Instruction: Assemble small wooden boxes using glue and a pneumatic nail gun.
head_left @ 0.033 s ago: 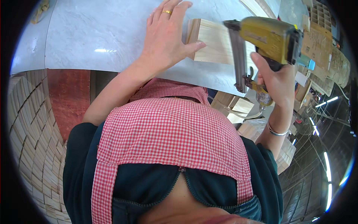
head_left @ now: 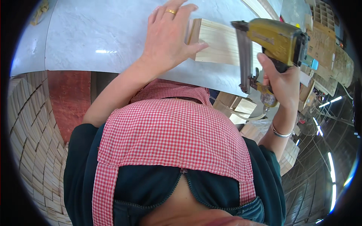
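Observation:
A pale wooden piece (head_left: 217, 41) with a darker left end lies on the bluish-white worktop. At that end is my left hand (head_left: 167, 35), its fingers apart and stretched out, a gold ring on one. Its thumb reaches over the near left corner of the wood; whether it presses there I cannot tell. My right hand (head_left: 281, 81) grips a yellow and black nail gun (head_left: 273, 39) by its handle. The gun's long grey magazine (head_left: 245, 58) covers part of the wood's right side. A hose fitting hangs below the handle.
The worktop (head_left: 94, 37) has its near edge against my checked apron. Stacked wooden pieces (head_left: 34, 143) stand at the left, beside a red panel (head_left: 69, 101). More wood blocks (head_left: 241, 107) and a pale hose lie below the worktop's edge. Cardboard (head_left: 320, 47) is at the far right.
The nail gun and my right hand have shifted slightly to the right. My left hand stays almost in place, its fingertips slightly moved. The wood has barely moved.

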A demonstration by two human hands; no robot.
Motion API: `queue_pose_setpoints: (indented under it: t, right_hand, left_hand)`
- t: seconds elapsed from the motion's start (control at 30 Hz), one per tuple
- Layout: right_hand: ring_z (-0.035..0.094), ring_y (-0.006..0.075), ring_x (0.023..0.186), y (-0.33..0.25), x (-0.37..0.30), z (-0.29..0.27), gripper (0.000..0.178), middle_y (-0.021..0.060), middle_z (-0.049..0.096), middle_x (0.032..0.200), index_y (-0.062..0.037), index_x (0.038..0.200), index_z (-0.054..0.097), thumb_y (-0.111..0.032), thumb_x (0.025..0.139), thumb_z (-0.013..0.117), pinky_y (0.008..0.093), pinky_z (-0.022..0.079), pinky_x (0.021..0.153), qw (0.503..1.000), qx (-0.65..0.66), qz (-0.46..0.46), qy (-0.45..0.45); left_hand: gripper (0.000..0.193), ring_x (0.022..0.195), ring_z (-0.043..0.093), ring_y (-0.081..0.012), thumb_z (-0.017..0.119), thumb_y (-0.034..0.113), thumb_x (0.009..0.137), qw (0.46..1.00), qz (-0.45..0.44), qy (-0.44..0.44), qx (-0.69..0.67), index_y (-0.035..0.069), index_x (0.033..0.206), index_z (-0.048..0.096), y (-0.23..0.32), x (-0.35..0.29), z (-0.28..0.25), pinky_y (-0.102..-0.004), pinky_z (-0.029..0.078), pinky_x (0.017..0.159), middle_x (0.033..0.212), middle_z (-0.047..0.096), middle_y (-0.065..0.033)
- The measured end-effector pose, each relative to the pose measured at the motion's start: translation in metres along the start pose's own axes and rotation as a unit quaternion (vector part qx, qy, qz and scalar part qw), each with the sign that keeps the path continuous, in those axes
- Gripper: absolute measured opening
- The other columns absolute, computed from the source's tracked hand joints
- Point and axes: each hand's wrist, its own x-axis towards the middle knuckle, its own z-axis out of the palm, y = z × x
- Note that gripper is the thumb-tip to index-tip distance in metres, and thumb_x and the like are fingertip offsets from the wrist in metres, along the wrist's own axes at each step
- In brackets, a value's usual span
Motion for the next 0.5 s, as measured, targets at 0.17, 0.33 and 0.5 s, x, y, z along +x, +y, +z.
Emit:
queue_pose_setpoints:
  t: [0.17,0.33,0.5]
  right_hand:
    - [0.048,0.0090,0.042,0.024,-0.005,-0.030,0.023,0.0008,0.059,0.058,0.0015,0.089,0.070,-0.018,0.087,0.081,0.0218,0.036,0.041,0.987,-0.048,0.143,0.047]
    - [0.047,0.0086,0.042,0.036,-0.010,-0.035,0.024,0.0007,0.057,0.055,0.0012,0.086,0.069,-0.019,0.087,0.081,0.0215,0.037,0.041,0.988,-0.022,0.142,0.053]
    - [0.047,0.0082,0.042,0.047,-0.008,-0.037,0.024,0.0016,0.058,0.056,0.0017,0.088,0.070,-0.020,0.087,0.081,0.0210,0.037,0.041,0.990,-0.016,0.133,0.034]
  left_hand:
    - [0.067,0.124,0.051,-0.0293,0.089,0.035,0.066,0.991,0.124,-0.022,0.050,0.008,0.120,0.061,0.034,0.017,0.029,-0.0529,0.033,0.112,0.134,0.058,-0.0160]
    - [0.057,0.114,0.052,-0.0302,0.086,0.029,0.066,0.957,0.182,-0.125,0.189,0.006,0.113,0.063,0.058,0.034,0.068,-0.0468,0.036,0.105,0.127,0.059,-0.0163]
    - [0.060,0.120,0.050,-0.0321,0.088,0.028,0.062,0.969,0.144,-0.157,0.125,0.008,0.111,0.060,0.055,0.036,0.071,-0.0437,0.037,0.105,0.133,0.056,-0.0159]
